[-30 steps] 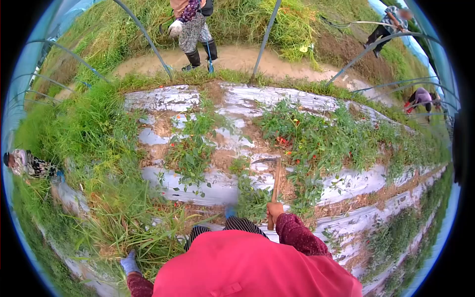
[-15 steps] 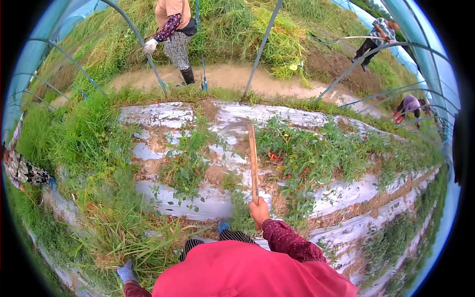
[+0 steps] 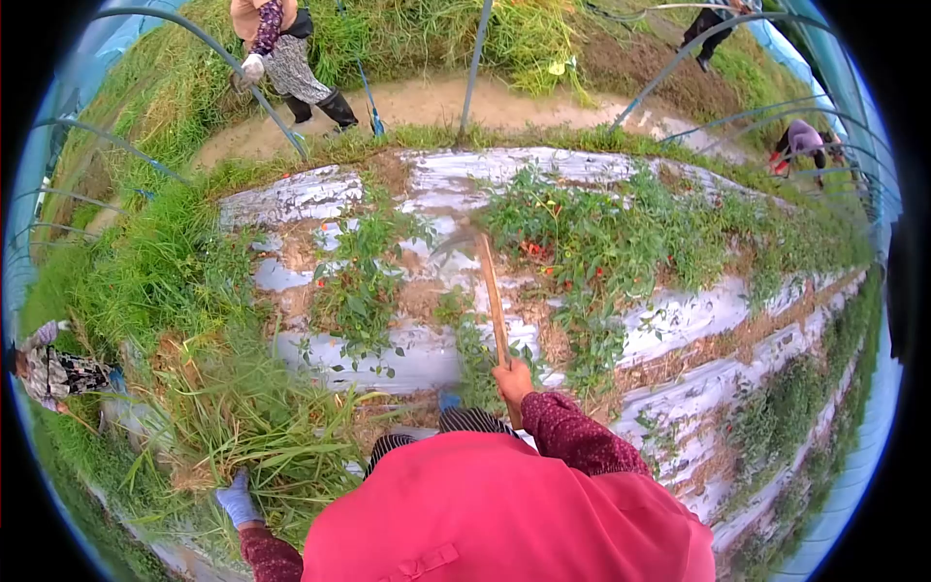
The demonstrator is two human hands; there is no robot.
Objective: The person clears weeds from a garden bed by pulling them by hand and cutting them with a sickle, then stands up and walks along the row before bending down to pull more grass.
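My right hand [image 3: 512,378], bare, is closed round the wooden handle of a sickle [image 3: 492,291]. Its curved blade, blurred and faint, points left at the far end, above the plastic-covered bed. Down at the lower left, my left hand [image 3: 236,501] wears a pale blue glove and is closed on a big bundle of long grass [image 3: 272,436]; its fingertips are partly hidden by the stalks. Pepper plants [image 3: 359,281] with red fruit grow just left of the sickle, and more pepper plants [image 3: 582,233] stand on its right.
Silvery plastic mulch [image 3: 407,354] covers the beds. Curved tunnel poles [image 3: 475,73] rise beyond them, beside a muddy path [image 3: 417,102]. One person [image 3: 291,63] stands there, another person [image 3: 63,373] works at far left, and a third person [image 3: 803,141] bends at the right.
The scene has shifted up in view as my head tilts down. My left hand and the grass bundle sit slightly higher and further left. The person across the path has changed stance.
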